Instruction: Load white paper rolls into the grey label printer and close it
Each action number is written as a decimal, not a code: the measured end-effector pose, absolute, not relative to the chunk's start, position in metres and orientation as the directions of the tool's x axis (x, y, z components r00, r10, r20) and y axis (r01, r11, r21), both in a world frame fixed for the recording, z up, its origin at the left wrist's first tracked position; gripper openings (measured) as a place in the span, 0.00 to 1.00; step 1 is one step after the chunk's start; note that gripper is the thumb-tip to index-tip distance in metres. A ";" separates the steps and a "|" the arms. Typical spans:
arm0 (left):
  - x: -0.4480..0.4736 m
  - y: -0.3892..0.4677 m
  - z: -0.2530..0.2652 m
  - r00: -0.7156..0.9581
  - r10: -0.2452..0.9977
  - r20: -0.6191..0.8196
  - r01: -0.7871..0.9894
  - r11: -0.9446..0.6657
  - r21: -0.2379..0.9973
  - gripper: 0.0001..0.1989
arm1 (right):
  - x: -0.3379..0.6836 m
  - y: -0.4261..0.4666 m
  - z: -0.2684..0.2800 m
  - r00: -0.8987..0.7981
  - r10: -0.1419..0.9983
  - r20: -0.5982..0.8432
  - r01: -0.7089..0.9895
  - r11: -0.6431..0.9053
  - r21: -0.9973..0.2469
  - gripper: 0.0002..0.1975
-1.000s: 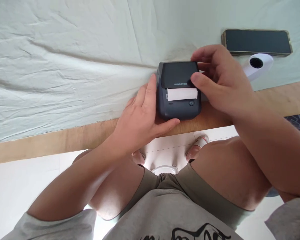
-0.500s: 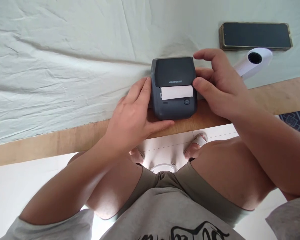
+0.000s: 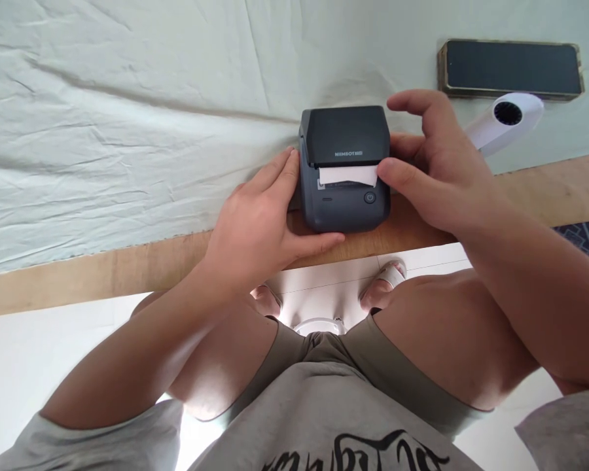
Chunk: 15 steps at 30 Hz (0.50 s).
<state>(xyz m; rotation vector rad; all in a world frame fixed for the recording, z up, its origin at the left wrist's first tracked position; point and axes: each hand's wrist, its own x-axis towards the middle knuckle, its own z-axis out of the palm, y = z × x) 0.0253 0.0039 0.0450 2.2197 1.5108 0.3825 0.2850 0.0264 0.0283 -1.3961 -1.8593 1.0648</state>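
Observation:
A dark label printer (image 3: 346, 212) rests at the table's front edge, with a short white paper strip (image 3: 346, 175) sticking out of its slot. My left hand (image 3: 252, 216) is wrapped around the printer's left side, its thumb along the front. On the other side, my right hand (image 3: 434, 160) has its thumb at the right end of the strip. Its index finger is raised and bent, clear of the lid, while its other fingers are partly hidden beside the printer's right wall.
A phone in a case (image 3: 513, 69) lies at the back right. Near it, a white handheld device with a round dark end (image 3: 515, 116) is partly behind my right hand. Pale wrinkled cloth (image 3: 127, 131) covers the table up to a bare wooden edge (image 3: 93, 271).
The strip's lower edge now bows upward in the middle, and its right end meets my right thumb. My left hand keeps its place on the printer. The view has shifted slightly.

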 end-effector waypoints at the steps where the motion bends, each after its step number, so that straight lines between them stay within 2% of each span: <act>1: 0.025 0.004 0.045 0.364 0.931 -0.017 0.809 -0.307 0.502 0.48 | 0.285 0.027 0.030 -0.278 0.959 -0.055 0.479 0.088 -0.873 0.41; 4: 0.026 0.002 0.046 0.354 0.935 -0.012 0.800 -0.296 0.521 0.44 | 0.283 0.030 0.038 -0.165 0.986 -0.031 0.503 0.057 -0.863 0.37; 7: 0.025 0.001 0.045 0.368 0.930 0.005 0.796 -0.318 0.515 0.43 | 0.279 0.034 0.048 -0.054 0.983 0.176 0.564 0.175 -0.807 0.31; 9: 0.024 0.001 0.044 0.383 0.924 0.005 0.797 -0.333 0.503 0.44 | 0.273 0.038 0.056 -0.051 0.967 0.251 0.582 0.233 -0.779 0.27; 12: 0.023 0.001 0.043 0.403 0.915 0.008 0.796 -0.355 0.490 0.48 | 0.263 0.043 0.068 -0.068 0.955 0.288 0.609 0.269 -0.746 0.16; 15: 0.022 0.002 0.042 0.401 0.916 0.010 0.798 -0.355 0.486 0.49 | 0.257 0.044 0.076 -0.052 0.952 0.301 0.695 0.251 -0.673 0.14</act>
